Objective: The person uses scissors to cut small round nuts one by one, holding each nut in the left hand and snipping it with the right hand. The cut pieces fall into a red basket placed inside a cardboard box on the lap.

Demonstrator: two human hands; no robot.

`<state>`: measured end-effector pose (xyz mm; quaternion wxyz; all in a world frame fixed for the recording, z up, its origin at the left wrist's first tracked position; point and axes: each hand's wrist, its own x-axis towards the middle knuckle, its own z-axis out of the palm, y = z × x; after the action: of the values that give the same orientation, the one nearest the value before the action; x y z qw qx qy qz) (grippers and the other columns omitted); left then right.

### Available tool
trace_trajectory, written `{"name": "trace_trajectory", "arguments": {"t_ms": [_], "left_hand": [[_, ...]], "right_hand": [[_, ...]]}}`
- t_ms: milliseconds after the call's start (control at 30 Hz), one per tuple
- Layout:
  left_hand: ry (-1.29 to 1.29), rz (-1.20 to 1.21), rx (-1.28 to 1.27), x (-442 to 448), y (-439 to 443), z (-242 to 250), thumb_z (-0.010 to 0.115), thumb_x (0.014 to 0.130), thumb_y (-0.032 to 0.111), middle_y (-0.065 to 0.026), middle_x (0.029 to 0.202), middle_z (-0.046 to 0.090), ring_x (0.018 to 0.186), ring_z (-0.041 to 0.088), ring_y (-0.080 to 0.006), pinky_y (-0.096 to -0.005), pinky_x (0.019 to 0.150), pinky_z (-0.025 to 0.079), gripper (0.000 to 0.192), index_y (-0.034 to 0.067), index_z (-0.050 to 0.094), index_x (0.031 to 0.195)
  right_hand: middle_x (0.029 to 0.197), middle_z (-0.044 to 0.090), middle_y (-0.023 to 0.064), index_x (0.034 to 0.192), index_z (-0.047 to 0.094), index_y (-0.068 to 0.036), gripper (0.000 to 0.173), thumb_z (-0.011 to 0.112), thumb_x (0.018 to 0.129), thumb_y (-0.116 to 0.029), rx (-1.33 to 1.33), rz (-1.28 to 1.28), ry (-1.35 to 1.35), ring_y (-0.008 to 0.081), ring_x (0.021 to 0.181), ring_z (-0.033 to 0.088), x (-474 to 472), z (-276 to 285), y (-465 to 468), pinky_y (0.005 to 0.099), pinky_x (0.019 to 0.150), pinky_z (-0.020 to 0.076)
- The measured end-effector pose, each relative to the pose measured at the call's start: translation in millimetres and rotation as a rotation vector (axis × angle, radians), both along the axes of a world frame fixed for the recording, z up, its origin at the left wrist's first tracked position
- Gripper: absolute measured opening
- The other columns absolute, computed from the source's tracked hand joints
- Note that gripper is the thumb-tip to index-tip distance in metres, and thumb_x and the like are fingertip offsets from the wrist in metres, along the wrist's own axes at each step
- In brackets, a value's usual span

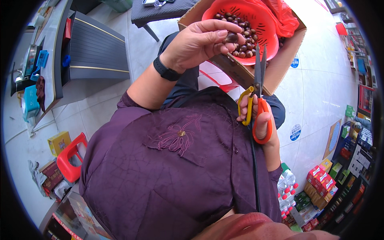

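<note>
A glossy brown chestnut (231,37) is pinched in the fingertips of my left hand (199,43), which wears a black wristwatch (166,70). My right hand (264,120) grips scissors (257,73) with one yellow and one orange handle. Their blades point away from me and stand slightly apart, to the right of the chestnut and not touching it. Beyond both hands, a red plastic colander (269,48) holds many loose chestnuts (247,33). It sits in an open cardboard box (285,61), with a red plastic bag (283,21) beside it.
Part of a red plastic stool (229,87) shows under the box. A dark quilted table (162,13) stands at the far side, a grey counter (96,48) to the left. Another red plastic stool (70,159) is at lower left. Bottled water (286,189) and stacked cartons (321,181) line the right.
</note>
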<state>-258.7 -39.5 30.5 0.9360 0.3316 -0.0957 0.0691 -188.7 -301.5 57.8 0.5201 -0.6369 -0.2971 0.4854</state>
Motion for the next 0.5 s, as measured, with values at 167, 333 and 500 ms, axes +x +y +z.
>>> {"name": "trace_trajectory", "arguments": {"t_ms": [167, 333, 500], "left_hand": [[0.036, 0.051, 0.033, -2.6, 0.1, -3.4, 0.056, 0.090, 0.005, -0.0202, 0.115, 0.059, 0.098, 0.063, -0.0184, -0.0247, 0.087, 0.052, 0.035, -0.001, 0.052, 0.125], [0.046, 0.093, 0.072, -2.6, -2.2, -4.5, 0.057, 0.089, 0.002, -0.0208, 0.117, 0.059, 0.098, 0.064, -0.0198, -0.0274, 0.088, 0.052, 0.036, -0.001, 0.053, 0.124], [0.033, 0.174, 0.204, -5.4, -1.8, -1.7, 0.058, 0.088, 0.002, -0.0195, 0.116, 0.060, 0.097, 0.064, -0.0200, -0.0298, 0.087, 0.052, 0.036, -0.002, 0.054, 0.123]], "right_hand": [[0.078, 0.046, 0.0012, 0.092, 0.048, -0.007, 0.081, 0.033, 0.074, -0.085, -0.007, 0.000, 0.004, 0.0096, 0.070, 0.049, -0.5, -1.6, 1.3, 0.0244, 0.070, 0.0471], [0.079, 0.047, 0.0014, 0.092, 0.048, -0.008, 0.083, 0.032, 0.072, -0.086, -0.017, 0.014, -0.004, 0.0099, 0.071, 0.049, 1.0, -3.6, 1.8, 0.0245, 0.070, 0.0473], [0.080, 0.047, 0.0020, 0.092, 0.048, -0.008, 0.084, 0.032, 0.071, -0.087, -0.029, 0.012, 0.021, 0.0102, 0.071, 0.050, 2.7, -4.3, 3.2, 0.0251, 0.071, 0.0475]]}}
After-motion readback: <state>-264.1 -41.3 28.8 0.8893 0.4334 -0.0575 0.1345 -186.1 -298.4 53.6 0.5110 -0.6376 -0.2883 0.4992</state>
